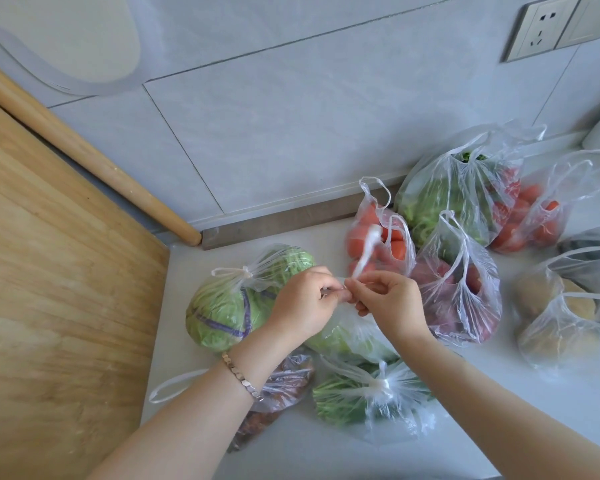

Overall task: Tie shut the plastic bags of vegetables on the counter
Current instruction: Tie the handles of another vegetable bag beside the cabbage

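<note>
The broad, grainy wooden board [49, 271] filled the left side of my feed, with a smooth, round rolling pin [84, 157] slanting along the grey tiled wall behind it. The white counter [291, 452] lay flat and matte under a spread of thin, crinkled clear plastic bags. A round cabbage bag [229, 306], its neck knotted, sat left of the hands. A knotted bag of green stalks [371, 393] lay nearer me. An open-handled bag of orange-red vegetables [378, 233] stood behind.

The pale green bag [347, 337], possibly holding another cabbage though the hands covered most of it, rested on the counter directly beneath them. The left hand [302, 303] and right hand [392, 303] met above it, fingertips curled and pinching its handles. One white twisted strand [366, 251] rose from that pinch. A metal link bracelet [243, 375] circled the left wrist.
</note>
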